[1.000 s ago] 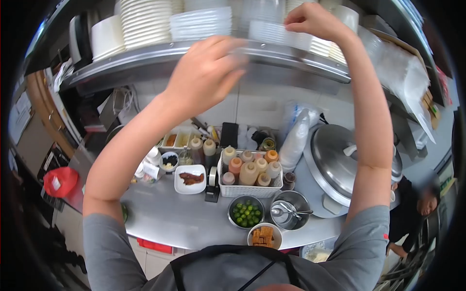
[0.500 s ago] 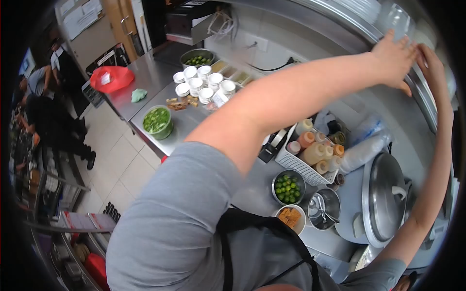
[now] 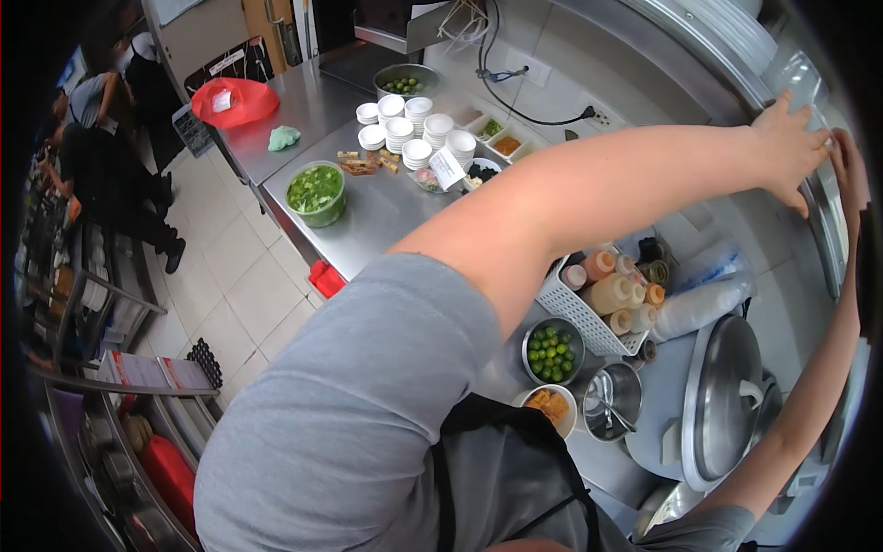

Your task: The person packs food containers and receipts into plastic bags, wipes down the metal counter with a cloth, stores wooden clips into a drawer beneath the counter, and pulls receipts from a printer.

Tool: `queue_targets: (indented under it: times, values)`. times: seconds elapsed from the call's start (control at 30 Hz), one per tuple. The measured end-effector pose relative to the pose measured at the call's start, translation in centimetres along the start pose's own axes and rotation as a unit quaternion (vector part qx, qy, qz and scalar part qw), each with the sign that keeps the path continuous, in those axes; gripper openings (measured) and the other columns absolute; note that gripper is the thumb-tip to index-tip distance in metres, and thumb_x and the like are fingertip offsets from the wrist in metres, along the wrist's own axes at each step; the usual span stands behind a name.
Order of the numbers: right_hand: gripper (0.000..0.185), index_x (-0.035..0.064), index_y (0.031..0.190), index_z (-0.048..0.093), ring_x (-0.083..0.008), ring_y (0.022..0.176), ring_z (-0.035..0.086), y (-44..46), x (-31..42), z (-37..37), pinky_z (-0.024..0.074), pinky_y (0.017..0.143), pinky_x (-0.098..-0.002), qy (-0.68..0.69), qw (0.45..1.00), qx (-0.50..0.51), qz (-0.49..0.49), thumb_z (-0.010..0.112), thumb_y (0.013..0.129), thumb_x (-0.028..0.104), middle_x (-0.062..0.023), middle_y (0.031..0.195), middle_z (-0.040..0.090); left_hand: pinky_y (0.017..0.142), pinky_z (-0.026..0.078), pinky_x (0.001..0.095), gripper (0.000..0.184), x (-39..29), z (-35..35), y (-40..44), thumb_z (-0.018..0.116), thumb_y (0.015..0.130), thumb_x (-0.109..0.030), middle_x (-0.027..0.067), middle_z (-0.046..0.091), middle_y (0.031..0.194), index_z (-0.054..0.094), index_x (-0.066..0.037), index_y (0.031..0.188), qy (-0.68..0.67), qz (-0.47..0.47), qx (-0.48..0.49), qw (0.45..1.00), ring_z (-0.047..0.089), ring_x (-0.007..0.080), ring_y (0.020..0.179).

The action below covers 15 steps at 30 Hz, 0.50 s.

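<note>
At the upper right, my left hand (image 3: 791, 152) is raised to the edge of the metal shelf (image 3: 685, 55), its fingers spread, close to clear plastic containers (image 3: 798, 78). My right hand (image 3: 848, 166) is just right of it, partly cut off by the dark image border; what its fingers hold, if anything, cannot be made out. White stacked containers (image 3: 727, 32) stand on the shelf. Below my left forearm sits a white basket (image 3: 589, 322) of squeeze bottles (image 3: 612, 294).
Green citrus (image 3: 552, 354), a steel bowl (image 3: 613, 400) with utensils and a large lidded pot (image 3: 727, 396) stand nearby. Farther left are white cup stacks (image 3: 418, 152), a tub of greens (image 3: 315, 193) and a red bag (image 3: 235, 101). People (image 3: 110, 175) stand at the far left.
The view has swung left, bringing the left counter and people into sight. My left hand has moved from apart to beside my right hand at the shelf, its fingers now spread.
</note>
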State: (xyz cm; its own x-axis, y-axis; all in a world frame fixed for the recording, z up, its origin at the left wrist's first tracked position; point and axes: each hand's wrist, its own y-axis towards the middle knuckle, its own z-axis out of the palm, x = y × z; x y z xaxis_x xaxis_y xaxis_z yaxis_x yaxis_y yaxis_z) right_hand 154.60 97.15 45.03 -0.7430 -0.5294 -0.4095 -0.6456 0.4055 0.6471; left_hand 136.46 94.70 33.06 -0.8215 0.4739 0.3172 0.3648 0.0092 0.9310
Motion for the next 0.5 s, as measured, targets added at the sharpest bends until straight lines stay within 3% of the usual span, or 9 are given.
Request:
queue_targets:
  times: [0.03,0.1,0.2,0.33,0.4,0.47,0.5]
  values:
    - [0.024,0.0003,0.096,0.057,-0.0274,0.081,0.057,0.0,2.0,-1.0,0.0433,0.075,-0.0353,-0.027,1.000,-0.009,-0.011,0.053,0.079,0.017,-0.0171,0.090,0.059,0.097,0.022,0.0510,0.084,0.0,-0.4,0.3,0.047,0.067,-0.067,0.0082,0.038,0.130,0.041,-0.006,0.124,0.005,-0.005,0.000,1.000,0.032,0.0314,0.120]
    - [0.019,0.0019,0.088,0.061,-0.0309,0.074,0.060,0.0,4.4,-2.1,0.0463,0.068,-0.0371,-0.080,0.996,-0.027,-0.032,0.054,0.077,0.016,-0.0190,0.083,0.061,0.092,0.027,0.0484,0.074,-0.3,-1.0,0.8,0.052,0.065,-0.064,0.0067,0.051,0.113,0.053,-0.006,0.111,-0.041,-0.035,0.073,0.996,0.041,0.0295,0.108]
    - [0.019,0.0015,0.089,0.061,-0.0311,0.072,0.059,0.2,4.6,-2.2,0.0464,0.067,-0.0369,-0.055,0.997,-0.031,-0.033,0.053,0.077,0.014,-0.0180,0.080,0.061,0.086,0.031,0.0444,0.065,-0.6,-0.9,1.0,0.055,0.064,-0.060,0.0046,0.056,0.100,0.058,-0.006,0.101,-0.048,-0.069,0.046,0.995,0.045,0.0264,0.100]
    - [0.020,-0.0022,0.088,0.060,-0.0315,0.073,0.059,1.6,2.6,-2.6,0.0461,0.067,-0.0363,-0.115,0.991,-0.065,-0.005,0.053,0.078,0.014,-0.0191,0.082,0.061,0.090,0.028,0.0501,0.065,-0.4,-0.1,0.9,0.056,0.063,-0.060,0.0047,0.055,0.101,0.058,-0.008,0.103,-0.073,-0.062,0.056,0.994,0.045,0.0283,0.100]
    - [0.021,-0.0051,0.088,0.059,-0.0321,0.076,0.058,2.1,1.6,-2.5,0.0457,0.069,-0.0359,-0.084,0.988,-0.126,0.011,0.053,0.079,0.013,-0.0206,0.085,0.060,0.088,0.029,0.0491,0.060,-0.4,-0.3,0.7,0.056,0.065,-0.059,0.0035,0.055,0.100,0.060,-0.010,0.099,-0.066,-0.045,0.066,0.995,0.046,0.0272,0.100]
    - [0.021,-0.0058,0.088,0.059,-0.0309,0.079,0.058,2.7,0.1,-2.9,0.0450,0.071,-0.0348,-0.098,0.991,-0.093,0.014,0.054,0.080,0.013,-0.0208,0.087,0.060,0.086,0.031,0.0464,0.058,-0.3,-0.2,0.7,0.055,0.066,-0.058,0.0036,0.056,0.099,0.061,-0.011,0.098,-0.078,-0.044,0.080,0.993,0.046,0.0258,0.100]
    - [0.020,-0.0054,0.088,0.059,-0.0300,0.079,0.058,2.8,-0.2,-2.9,0.0448,0.072,-0.0343,-0.059,0.991,-0.103,0.061,0.054,0.080,0.013,-0.0201,0.087,0.060,0.083,0.032,0.0438,0.055,-0.3,-0.1,0.7,0.053,0.068,-0.057,0.0038,0.057,0.098,0.061,-0.011,0.097,-0.091,-0.039,0.091,0.991,0.046,0.0245,0.100]
